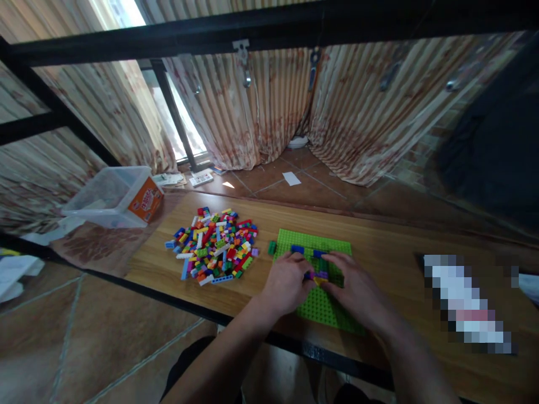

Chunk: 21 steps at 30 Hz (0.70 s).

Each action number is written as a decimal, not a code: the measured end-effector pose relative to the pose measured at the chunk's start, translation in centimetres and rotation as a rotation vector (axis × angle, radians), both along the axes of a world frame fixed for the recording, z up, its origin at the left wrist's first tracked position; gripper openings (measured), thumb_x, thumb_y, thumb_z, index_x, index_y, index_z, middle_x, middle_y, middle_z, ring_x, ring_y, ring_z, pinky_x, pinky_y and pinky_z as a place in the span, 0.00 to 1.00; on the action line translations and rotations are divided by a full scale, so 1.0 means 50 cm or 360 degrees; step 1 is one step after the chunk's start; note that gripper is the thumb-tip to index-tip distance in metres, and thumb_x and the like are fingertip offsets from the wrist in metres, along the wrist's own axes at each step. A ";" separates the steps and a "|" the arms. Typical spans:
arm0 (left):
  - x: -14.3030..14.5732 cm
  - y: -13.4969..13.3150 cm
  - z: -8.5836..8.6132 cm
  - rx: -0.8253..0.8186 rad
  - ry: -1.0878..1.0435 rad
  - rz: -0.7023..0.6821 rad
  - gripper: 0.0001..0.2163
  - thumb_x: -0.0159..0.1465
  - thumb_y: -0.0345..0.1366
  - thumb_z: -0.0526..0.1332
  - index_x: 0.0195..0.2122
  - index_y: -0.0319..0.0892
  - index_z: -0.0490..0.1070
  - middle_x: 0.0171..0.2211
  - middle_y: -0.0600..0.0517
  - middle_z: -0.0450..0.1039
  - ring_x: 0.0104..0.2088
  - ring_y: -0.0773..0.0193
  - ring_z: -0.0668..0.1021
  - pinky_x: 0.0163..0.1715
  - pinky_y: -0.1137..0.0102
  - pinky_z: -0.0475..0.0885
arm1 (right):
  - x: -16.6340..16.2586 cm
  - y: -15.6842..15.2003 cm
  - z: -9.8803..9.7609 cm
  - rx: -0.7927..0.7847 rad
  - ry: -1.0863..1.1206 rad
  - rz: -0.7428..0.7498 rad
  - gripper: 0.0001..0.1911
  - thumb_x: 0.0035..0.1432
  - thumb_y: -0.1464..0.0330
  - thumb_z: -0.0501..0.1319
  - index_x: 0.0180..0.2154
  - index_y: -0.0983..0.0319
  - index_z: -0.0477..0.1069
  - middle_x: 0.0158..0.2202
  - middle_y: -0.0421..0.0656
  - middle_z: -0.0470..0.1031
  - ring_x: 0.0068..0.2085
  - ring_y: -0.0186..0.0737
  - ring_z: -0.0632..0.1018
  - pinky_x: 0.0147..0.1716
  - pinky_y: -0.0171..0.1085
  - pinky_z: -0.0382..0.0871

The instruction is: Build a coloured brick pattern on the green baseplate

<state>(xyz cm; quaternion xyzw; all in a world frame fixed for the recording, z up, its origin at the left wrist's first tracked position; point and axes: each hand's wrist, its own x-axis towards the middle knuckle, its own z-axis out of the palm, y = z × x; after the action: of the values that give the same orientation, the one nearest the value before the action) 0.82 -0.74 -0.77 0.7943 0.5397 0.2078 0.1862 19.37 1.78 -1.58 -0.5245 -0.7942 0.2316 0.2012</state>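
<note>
A bright green baseplate [324, 307] lies on the wooden table in front of me. Both hands rest on it, fingertips meeting over a small cluster of purple, blue and yellow bricks [319, 275]. My left hand [286, 283] is curled with its fingers pinched at the cluster. My right hand [352, 286] is curled the same way from the other side. Two blue bricks [297, 248] sit on the plate just beyond the fingers. A dark green brick [272, 247] lies at the plate's left edge.
A heap of mixed coloured bricks [214, 244] lies left of the plate. A clear plastic tub with an orange label [115, 197] stands at the far left. A blurred-out object [467, 303] lies on the table's right. Black frame bars and curtains stand behind.
</note>
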 end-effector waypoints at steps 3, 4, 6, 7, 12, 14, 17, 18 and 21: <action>0.001 -0.001 -0.004 -0.0002 0.0003 0.0001 0.06 0.59 0.34 0.64 0.38 0.42 0.76 0.37 0.49 0.74 0.40 0.58 0.75 0.49 0.62 0.68 | 0.004 0.002 -0.008 0.0021 0.0002 0.0023 0.24 0.53 0.66 0.59 0.53 0.58 0.69 0.57 0.50 0.68 0.58 0.51 0.70 0.59 0.54 0.61; 0.001 -0.002 -0.005 -0.0004 0.0003 -0.0002 0.05 0.60 0.34 0.64 0.37 0.42 0.76 0.37 0.49 0.74 0.40 0.58 0.75 0.49 0.62 0.68 | 0.005 0.003 -0.010 0.0028 0.0004 0.0026 0.24 0.53 0.66 0.59 0.53 0.58 0.69 0.57 0.50 0.68 0.58 0.51 0.70 0.59 0.54 0.61; 0.000 -0.002 -0.005 0.0001 -0.0022 -0.0028 0.05 0.60 0.35 0.64 0.37 0.42 0.76 0.36 0.49 0.74 0.40 0.58 0.75 0.50 0.62 0.69 | 0.007 0.006 -0.013 0.0036 -0.0005 0.0033 0.23 0.53 0.65 0.59 0.52 0.58 0.70 0.56 0.50 0.68 0.57 0.52 0.71 0.58 0.54 0.62; -0.002 -0.002 -0.004 0.0005 -0.0057 -0.0036 0.06 0.60 0.36 0.64 0.38 0.42 0.76 0.37 0.49 0.74 0.41 0.58 0.75 0.50 0.62 0.69 | 0.008 0.007 -0.013 0.0037 -0.0015 0.0031 0.23 0.53 0.65 0.59 0.52 0.59 0.70 0.56 0.50 0.69 0.57 0.52 0.71 0.58 0.54 0.63; -0.041 0.010 0.009 0.0089 -0.0279 0.0251 0.10 0.64 0.34 0.58 0.45 0.42 0.74 0.44 0.48 0.73 0.45 0.60 0.75 0.49 0.67 0.71 | 0.010 0.007 -0.004 0.0003 -0.0054 0.0039 0.23 0.54 0.64 0.59 0.52 0.60 0.70 0.57 0.50 0.68 0.57 0.52 0.71 0.58 0.53 0.63; -0.066 0.021 0.013 0.0128 -0.0238 0.0472 0.13 0.62 0.28 0.56 0.47 0.40 0.72 0.46 0.46 0.73 0.47 0.60 0.75 0.50 0.67 0.71 | 0.011 0.005 0.002 -0.0024 -0.0043 0.0044 0.23 0.54 0.64 0.60 0.52 0.59 0.69 0.58 0.49 0.68 0.57 0.51 0.71 0.58 0.53 0.63; -0.096 0.033 0.018 0.0088 -0.0084 0.0624 0.18 0.59 0.24 0.55 0.49 0.40 0.71 0.48 0.46 0.72 0.48 0.60 0.75 0.51 0.67 0.71 | 0.012 0.004 0.006 -0.0056 -0.0022 0.0023 0.23 0.53 0.64 0.61 0.52 0.58 0.70 0.58 0.48 0.68 0.57 0.50 0.71 0.58 0.53 0.63; -0.101 0.035 0.019 0.0056 -0.0022 0.0638 0.18 0.59 0.23 0.55 0.49 0.41 0.71 0.48 0.46 0.72 0.48 0.60 0.75 0.51 0.67 0.70 | 0.012 0.004 0.006 -0.0055 -0.0017 0.0017 0.23 0.53 0.64 0.61 0.52 0.58 0.70 0.57 0.48 0.68 0.57 0.50 0.71 0.58 0.53 0.63; -0.105 0.034 0.023 -0.0037 0.0160 0.0655 0.17 0.59 0.24 0.55 0.48 0.41 0.71 0.46 0.46 0.73 0.48 0.59 0.75 0.50 0.66 0.70 | 0.015 0.004 0.004 -0.0042 -0.0004 0.0022 0.23 0.53 0.65 0.61 0.52 0.57 0.70 0.58 0.48 0.68 0.58 0.50 0.71 0.59 0.53 0.62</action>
<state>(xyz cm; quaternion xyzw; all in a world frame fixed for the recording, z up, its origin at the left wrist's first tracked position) -4.42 0.97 0.37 0.6744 0.7015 0.1954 0.1219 20.10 2.00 -1.38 -0.5218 -0.7950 0.2428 0.1917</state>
